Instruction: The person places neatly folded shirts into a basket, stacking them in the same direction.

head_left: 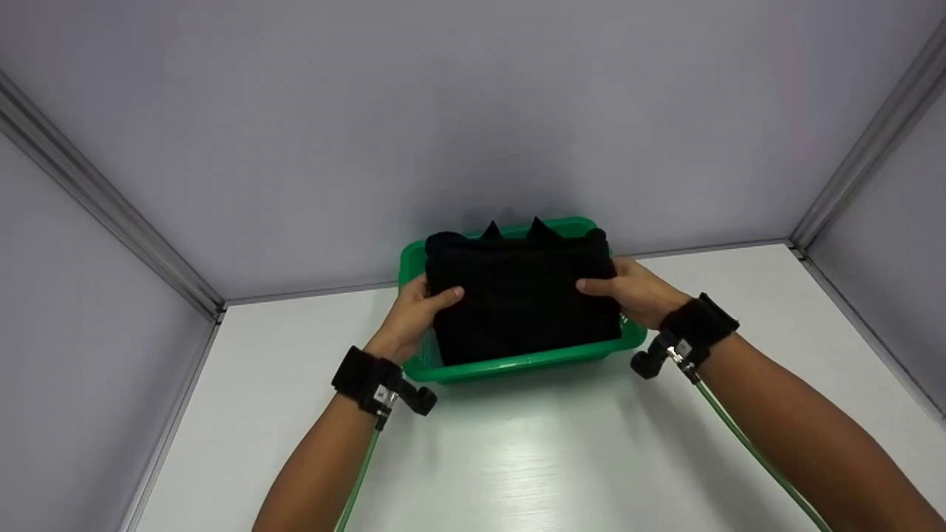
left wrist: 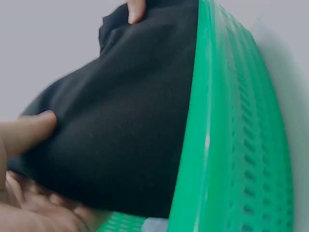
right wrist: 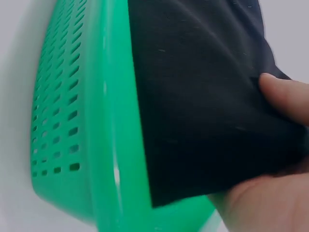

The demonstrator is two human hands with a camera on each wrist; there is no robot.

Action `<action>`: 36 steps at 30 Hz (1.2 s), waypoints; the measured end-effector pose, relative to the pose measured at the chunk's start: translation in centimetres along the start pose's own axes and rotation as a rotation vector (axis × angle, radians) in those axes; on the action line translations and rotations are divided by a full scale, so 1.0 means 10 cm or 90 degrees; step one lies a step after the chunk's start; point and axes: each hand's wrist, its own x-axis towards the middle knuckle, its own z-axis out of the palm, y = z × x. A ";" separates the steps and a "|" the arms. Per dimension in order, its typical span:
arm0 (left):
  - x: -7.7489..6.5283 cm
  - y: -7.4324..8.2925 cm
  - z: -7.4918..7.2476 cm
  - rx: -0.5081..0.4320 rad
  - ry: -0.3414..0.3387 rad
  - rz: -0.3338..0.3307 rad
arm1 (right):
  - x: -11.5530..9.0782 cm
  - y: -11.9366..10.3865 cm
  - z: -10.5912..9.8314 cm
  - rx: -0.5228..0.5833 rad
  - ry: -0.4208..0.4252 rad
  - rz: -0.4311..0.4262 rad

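Observation:
Both hands hold a folded black cloth (head_left: 521, 295) at the green plastic basket (head_left: 517, 363). On its left side, my left hand (head_left: 414, 314) grips the cloth, thumb on the near face and fingers behind it. My right hand (head_left: 641, 290) grips the right side likewise, its thumb (right wrist: 282, 94) pressing into the fabric in the right wrist view. Two pointed bits of fabric stick up at the far edge. The cloth's lower edge sits inside the basket's near rim (left wrist: 190, 145) in the left wrist view, where the rim hides it.
The basket has slotted sides (right wrist: 58, 125) and stands at the back of a white table (head_left: 517, 458), close to a grey wall (head_left: 473, 118). Something pale (left wrist: 155, 224) shows inside the basket. Green cables (head_left: 754, 447) run from the wrist cameras along both forearms.

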 end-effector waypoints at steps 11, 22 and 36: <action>-0.02 -0.03 -0.05 0.005 0.033 -0.205 | 0.02 0.03 0.03 -0.080 0.012 0.106; -0.02 0.00 -0.07 -0.007 0.045 -0.237 | -0.11 -0.09 0.19 -0.280 0.047 0.068; -0.39 0.35 0.03 0.481 -0.053 0.034 | -0.32 -0.10 0.33 -0.803 0.020 -0.180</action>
